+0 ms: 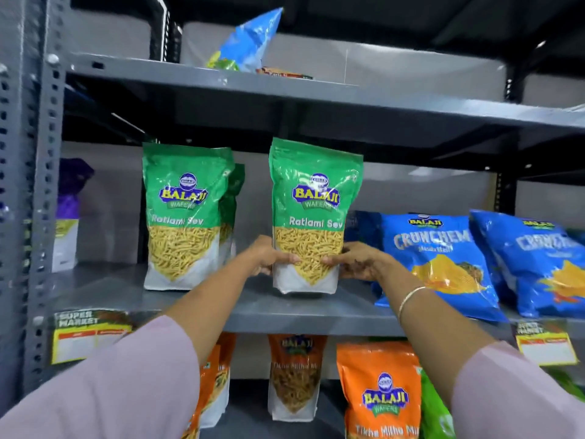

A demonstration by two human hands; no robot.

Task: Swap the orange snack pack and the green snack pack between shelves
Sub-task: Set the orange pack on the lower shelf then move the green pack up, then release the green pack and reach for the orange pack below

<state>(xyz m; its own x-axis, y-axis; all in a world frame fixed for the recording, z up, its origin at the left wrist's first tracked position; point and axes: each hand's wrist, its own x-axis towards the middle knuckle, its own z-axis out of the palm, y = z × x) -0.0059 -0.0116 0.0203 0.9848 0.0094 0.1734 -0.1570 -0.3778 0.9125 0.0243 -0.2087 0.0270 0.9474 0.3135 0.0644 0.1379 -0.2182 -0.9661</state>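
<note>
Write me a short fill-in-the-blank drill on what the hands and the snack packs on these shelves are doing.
1. Both hands, the left hand and the right hand, grip a ____ snack pack near its bottom.
2. Right of that pack on the middle shelf lie ____ chip bags.
3. The orange snack pack stands on the shelf ____ the middle one.
4. A bracelet is worn on the ____ wrist.

Missing words: green; blue; below; right
</note>
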